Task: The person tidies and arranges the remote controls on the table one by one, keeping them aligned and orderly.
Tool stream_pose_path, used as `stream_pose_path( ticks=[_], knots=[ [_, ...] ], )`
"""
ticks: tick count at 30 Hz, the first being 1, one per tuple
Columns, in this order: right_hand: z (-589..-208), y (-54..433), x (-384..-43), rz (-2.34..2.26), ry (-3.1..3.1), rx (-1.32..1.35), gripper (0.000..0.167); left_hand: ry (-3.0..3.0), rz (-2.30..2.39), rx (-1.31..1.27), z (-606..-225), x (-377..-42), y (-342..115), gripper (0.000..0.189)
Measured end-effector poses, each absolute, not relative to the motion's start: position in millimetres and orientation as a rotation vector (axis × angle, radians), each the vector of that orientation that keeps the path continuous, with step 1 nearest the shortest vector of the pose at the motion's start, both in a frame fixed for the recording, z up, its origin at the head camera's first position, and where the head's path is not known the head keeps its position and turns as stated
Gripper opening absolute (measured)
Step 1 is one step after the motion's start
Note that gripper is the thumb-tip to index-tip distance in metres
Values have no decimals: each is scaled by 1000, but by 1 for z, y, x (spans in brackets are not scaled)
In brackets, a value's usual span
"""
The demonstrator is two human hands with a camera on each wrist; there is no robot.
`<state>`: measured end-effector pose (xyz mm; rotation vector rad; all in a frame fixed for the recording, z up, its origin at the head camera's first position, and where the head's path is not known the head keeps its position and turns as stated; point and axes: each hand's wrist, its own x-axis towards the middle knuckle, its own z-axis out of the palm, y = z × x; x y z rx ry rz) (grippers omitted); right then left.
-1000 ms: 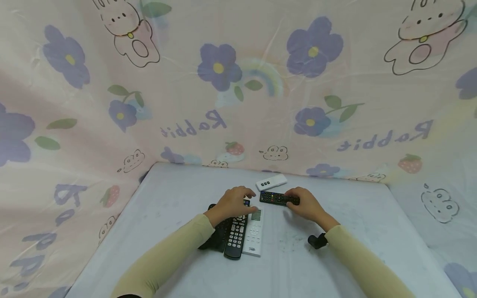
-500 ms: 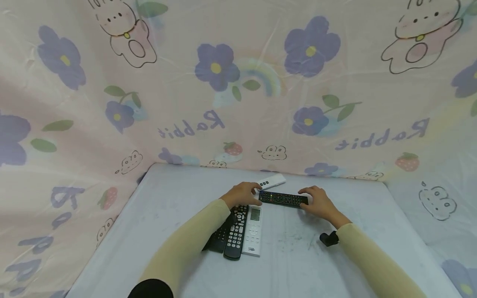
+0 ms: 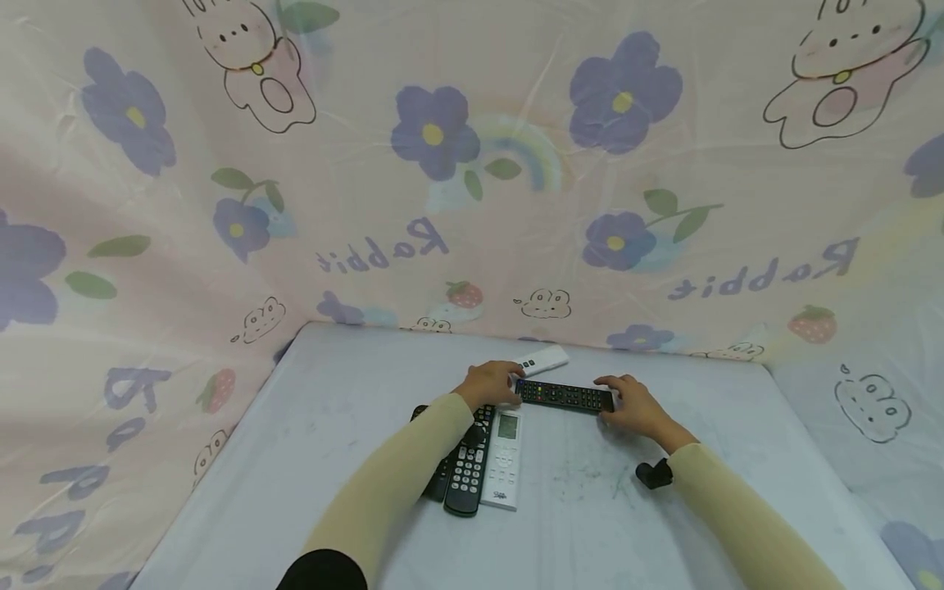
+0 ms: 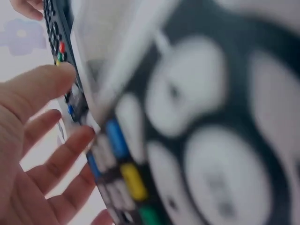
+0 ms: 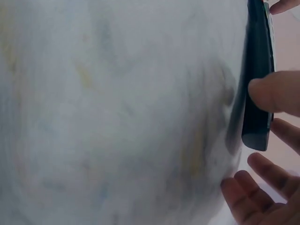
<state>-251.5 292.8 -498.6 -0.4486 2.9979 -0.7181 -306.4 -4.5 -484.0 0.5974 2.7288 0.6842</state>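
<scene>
A black remote control with rows of small buttons lies sideways between both hands. My left hand is at its left end, index finger on the far side and thumb on the near side. My right hand holds the right end. In the right wrist view its thumb presses the dark side edge, with a finger opposite and the others loose. Below my left hand, a black remote with big pale buttons and a white remote with a small screen lie side by side.
A second, smaller white remote lies behind the black one, partly hidden by the left fingers. Another black remote shows under the left sleeve. A patterned cloth rises behind the white table surface.
My left hand has moved right and back to the black remote's left end. My right hand has slid outward to its right end, uncovering more buttons. The remote has shifted slightly right.
</scene>
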Motion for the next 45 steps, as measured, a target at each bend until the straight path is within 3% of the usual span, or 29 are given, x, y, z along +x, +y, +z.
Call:
stream_pose_path(
  ticks=[45],
  knots=[
    [-503, 297, -255, -736, 2955, -426, 49, 2610, 991, 378, -491, -311, -1, 46]
  ],
)
